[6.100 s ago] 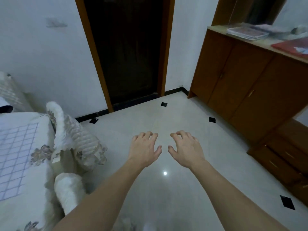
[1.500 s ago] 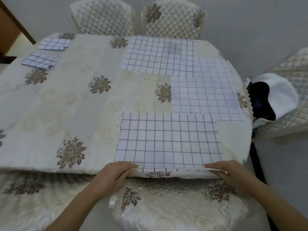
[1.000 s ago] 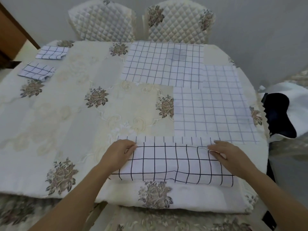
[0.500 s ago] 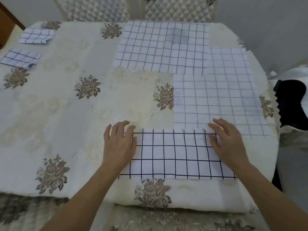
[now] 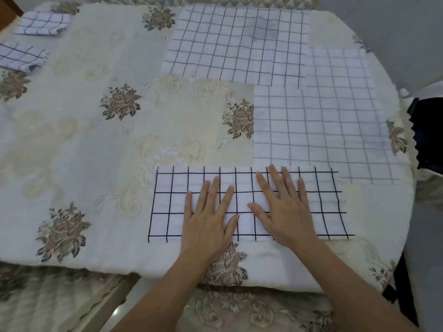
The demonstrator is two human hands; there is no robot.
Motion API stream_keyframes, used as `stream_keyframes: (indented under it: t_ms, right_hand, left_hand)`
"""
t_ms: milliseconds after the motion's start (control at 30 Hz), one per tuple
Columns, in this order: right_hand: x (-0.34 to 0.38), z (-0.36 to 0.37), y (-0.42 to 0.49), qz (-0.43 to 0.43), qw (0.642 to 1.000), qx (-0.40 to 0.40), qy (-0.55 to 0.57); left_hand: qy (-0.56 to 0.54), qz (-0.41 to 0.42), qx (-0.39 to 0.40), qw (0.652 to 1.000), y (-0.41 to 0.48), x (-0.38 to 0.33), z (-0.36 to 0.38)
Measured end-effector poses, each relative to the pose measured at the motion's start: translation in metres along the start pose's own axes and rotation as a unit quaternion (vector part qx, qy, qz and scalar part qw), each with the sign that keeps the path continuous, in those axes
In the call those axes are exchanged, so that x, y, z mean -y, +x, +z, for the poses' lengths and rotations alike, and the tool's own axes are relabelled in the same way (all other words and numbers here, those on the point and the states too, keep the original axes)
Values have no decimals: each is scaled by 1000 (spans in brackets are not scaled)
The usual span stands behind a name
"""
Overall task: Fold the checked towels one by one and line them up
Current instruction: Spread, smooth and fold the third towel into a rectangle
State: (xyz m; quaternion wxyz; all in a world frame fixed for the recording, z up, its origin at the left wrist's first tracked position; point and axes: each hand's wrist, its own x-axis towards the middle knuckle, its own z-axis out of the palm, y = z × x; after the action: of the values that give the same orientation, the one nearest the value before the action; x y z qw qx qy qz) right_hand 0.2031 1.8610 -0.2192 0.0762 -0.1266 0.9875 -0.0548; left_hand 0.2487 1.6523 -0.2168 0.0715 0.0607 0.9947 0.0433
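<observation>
Head view: both my hands lie flat on the half-folded towel [image 5: 167, 204], a white strip with black checks. It sits at the near edge of the tablecloth [image 5: 72, 144], its long side running left to right. My left hand [image 5: 208, 219] presses on its middle, palm down, fingers straight and spread apart, the heel of the hand at the strip's near edge. My right hand [image 5: 285, 212] lies just beside it, also palm down with straight, fanned fingers that reach the strip's far edge. The two thumbs are near each other but apart, and neither hand grips anything.

Past the strip's right half, meeting its far edge, the second towel [image 5: 318, 130] lies spread flat, its lines fainter. The third towel [image 5: 237, 44] lies spread flat at the far side, and the two overlap at a corner.

At the far left, the far folded towel [image 5: 42, 22] and the near folded towel [image 5: 20, 56] sit one behind the other, apart.

A dark-and-white cloth thing [image 5: 426, 130] shows off the right edge; I cannot tell what it is. A cushioned seat [image 5: 251, 310] lies below the near edge.
</observation>
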Motion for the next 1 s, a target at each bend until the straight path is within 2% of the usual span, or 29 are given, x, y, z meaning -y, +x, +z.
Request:
stream_keyframes:
  t_ms: [200, 333, 500, 667, 833, 1000]
  right_hand:
    - [-2, 4, 2, -20, 1000, -12, -14]
    - [20, -2, -8, -16, 998, -56, 11]
    - [51, 6, -17, -34, 998, -19, 39]
    - [-3, 7, -29, -20, 1000, -8, 1]
    - [-70, -4, -39, 68, 998, 0, 1]
    - [-86, -5, -40, 84, 996, 11, 3]
  left_hand:
    - [8, 0, 5, 1000, -8, 4, 3]
    - [11, 5, -26, 1000, -2, 4, -5]
    - [14, 20, -8, 1000, 3, 8, 0]
    - [-6, -21, -16, 1000, -21, 31, 3]
    - [-12, -53, -9, 999, -35, 57, -3]
    - [-10, -59, 2, 998, -37, 62, -6]
